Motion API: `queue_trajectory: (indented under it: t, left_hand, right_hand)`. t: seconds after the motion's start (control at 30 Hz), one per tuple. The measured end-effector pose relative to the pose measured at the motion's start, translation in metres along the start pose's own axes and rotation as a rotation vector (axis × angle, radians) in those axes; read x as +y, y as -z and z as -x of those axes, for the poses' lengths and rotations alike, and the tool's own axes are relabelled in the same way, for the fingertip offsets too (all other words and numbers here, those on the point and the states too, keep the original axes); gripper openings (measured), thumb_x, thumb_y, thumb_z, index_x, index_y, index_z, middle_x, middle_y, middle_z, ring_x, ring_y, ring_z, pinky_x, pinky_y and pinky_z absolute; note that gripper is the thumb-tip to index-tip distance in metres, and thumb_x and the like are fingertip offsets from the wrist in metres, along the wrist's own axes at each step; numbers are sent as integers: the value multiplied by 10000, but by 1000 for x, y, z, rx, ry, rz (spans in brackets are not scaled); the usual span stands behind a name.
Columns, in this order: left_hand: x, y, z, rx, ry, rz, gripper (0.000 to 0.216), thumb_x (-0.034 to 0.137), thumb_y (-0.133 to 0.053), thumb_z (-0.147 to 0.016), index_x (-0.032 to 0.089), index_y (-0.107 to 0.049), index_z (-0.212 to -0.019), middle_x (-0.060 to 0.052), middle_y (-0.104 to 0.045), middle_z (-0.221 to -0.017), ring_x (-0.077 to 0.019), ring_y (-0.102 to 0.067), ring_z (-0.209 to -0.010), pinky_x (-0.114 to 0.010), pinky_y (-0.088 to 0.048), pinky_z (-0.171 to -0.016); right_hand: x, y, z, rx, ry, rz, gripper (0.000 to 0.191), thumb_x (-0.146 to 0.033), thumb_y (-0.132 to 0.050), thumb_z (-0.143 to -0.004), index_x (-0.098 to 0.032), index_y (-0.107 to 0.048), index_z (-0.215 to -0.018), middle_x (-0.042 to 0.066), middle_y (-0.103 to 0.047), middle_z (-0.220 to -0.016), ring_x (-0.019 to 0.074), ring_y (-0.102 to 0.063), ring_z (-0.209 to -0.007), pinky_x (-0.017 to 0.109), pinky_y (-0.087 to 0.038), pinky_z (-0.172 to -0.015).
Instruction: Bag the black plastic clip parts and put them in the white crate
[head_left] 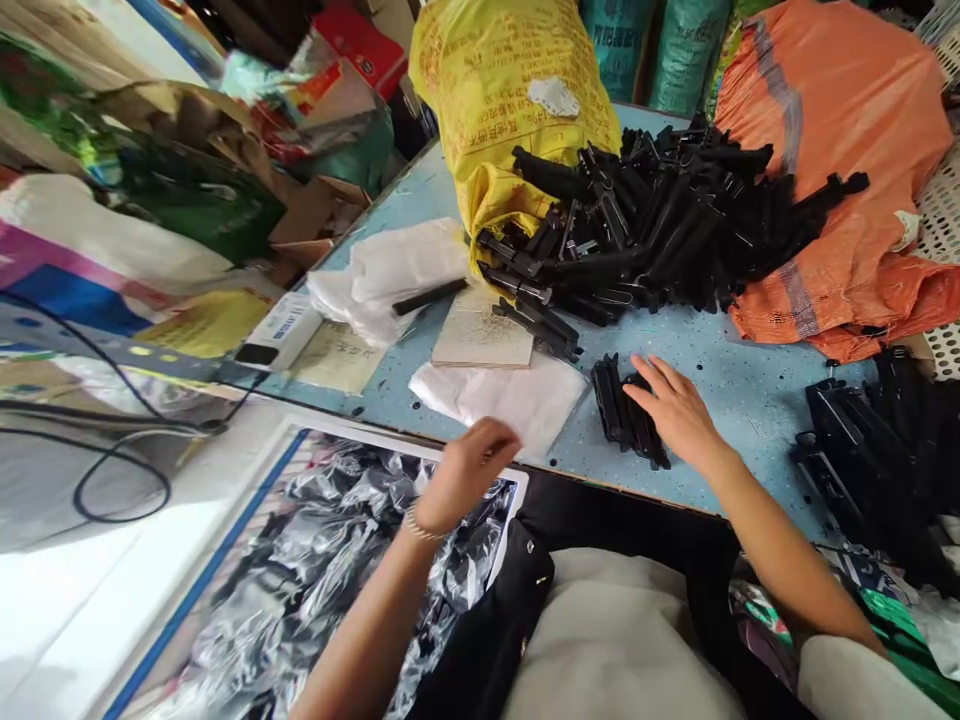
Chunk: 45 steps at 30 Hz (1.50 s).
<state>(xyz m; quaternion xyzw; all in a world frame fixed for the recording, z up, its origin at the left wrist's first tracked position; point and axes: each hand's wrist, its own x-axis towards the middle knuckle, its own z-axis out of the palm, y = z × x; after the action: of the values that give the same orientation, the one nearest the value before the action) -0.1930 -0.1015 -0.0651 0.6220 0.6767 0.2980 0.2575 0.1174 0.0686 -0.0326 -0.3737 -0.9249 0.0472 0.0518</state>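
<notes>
My left hand (pixel 474 472) hovers at the table's front edge, beside a stack of clear plastic bags (pixel 499 395). Its fingers are curled in; whether anything is between them is hidden. My right hand (pixel 681 412) has its fingers stretched out over a small group of black plastic parts (pixel 619 405) lying side by side. Its fingertips are at the right side of these parts; I cannot tell if they touch. Behind them lies a large heap of similar black parts (pixel 660 215), spilling from a yellow sack (pixel 517 90).
A flat board (pixel 484 335) lies behind the bags, with more plastic bags (pixel 405 260) to its left. A crate (pixel 202 600) of bagged black parts stands below left. An orange sack (pixel 832 150) and more black parts (pixel 877 440) are at right. A white box (pixel 281 330) sits left.
</notes>
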Motion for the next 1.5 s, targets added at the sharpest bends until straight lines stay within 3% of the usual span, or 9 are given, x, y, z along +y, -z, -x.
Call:
queue_trajectory:
  t: [0.13,0.23,0.47,0.77,0.93,1.07,1.17,1.27,1.5]
  left_hand:
    - [25,-42,-50,95,-173,-405,145,261,-616,-926,124,-664,-913,-185,-645,-1076,-301,-604,-1003,-477,-519,-916]
    - [15,-49,-63,17,-175,-394,166,156,-526,-957,131,-662,-865,-144,-650,-1009,-254,-623,-966,-407,-542,-890]
    - [21,-53,-59,43,-155,-513,110,209,-572,-934,136,-637,-884,-167,-635,-1040,-293,-602,-973,-433,-532,-827]
    - [13,-39,-50,204,37,100,80,252,-587,-903,179,-555,-894,-20,-637,-782,-149,-600,-691,-274,-495,-655]
    - [9,-41,-54,209,-115,115,200,145,-454,-925,173,-652,-923,-71,-713,-976,-178,-680,-962,-323,-545,-893]
    - [2,-37,-59,130,-225,89,249,159,-499,-916,150,-689,-1077,-123,-694,-1153,-209,-672,-1086,-342,-556,-949]
    - [-6,-24,-53,132,-182,43,343,165,-504,-924,136,-654,-1231,-155,-638,-1278,-187,-689,-973,-346,-582,-898]
    - [-8,-12,-44,124,-160,-45,418,168,-496,-946,154,-595,-1351,-162,-597,-1338,-151,-680,-861,-334,-598,-860]
    - [28,-9,-21,102,-422,-240,633,41,-359,-965,173,-315,-1583,-173,-503,-1481,-238,-544,-1352,-360,-512,-1100]
  right_hand:
    - [45,4,7,-84,-28,179,470,-147,-341,-921,-234,-639,-1274,15,-368,-1608,273,-393,-1486,507,-504,-1122]
    - [70,8,29,-86,-63,230,474,-155,-340,-919,-204,-613,-1302,24,-422,-1575,216,-515,-1358,418,-536,-1075]
    - [65,7,26,-155,-131,281,582,-139,-334,-903,-295,-502,-1438,55,-533,-1454,196,-539,-1104,340,-503,-890]
    - [86,20,57,-205,-430,-204,319,-371,-523,-882,-185,-692,-1078,99,-672,-1016,159,-529,-932,262,-413,-780]
    - [7,8,69,-283,-799,-1454,528,-636,-730,-651,-176,-632,-890,31,-658,-793,62,-524,-645,192,-399,-597]
    - [-85,-26,52,-750,-735,-2116,530,-513,-838,-561,-155,-597,-869,11,-643,-682,3,-411,-471,141,-230,-448]
    - [-119,-43,43,-617,-998,-2205,501,-393,-846,-559,-163,-543,-885,1,-653,-699,-30,-372,-479,110,-186,-459]
    - [-125,-45,43,-435,-1024,-2144,479,-392,-834,-570,-175,-500,-836,-15,-638,-668,-25,-365,-465,126,-188,-461]
    - [-125,-50,24,-577,-965,-2166,505,-398,-832,-537,-180,-505,-855,-11,-628,-660,-20,-363,-465,127,-164,-451]
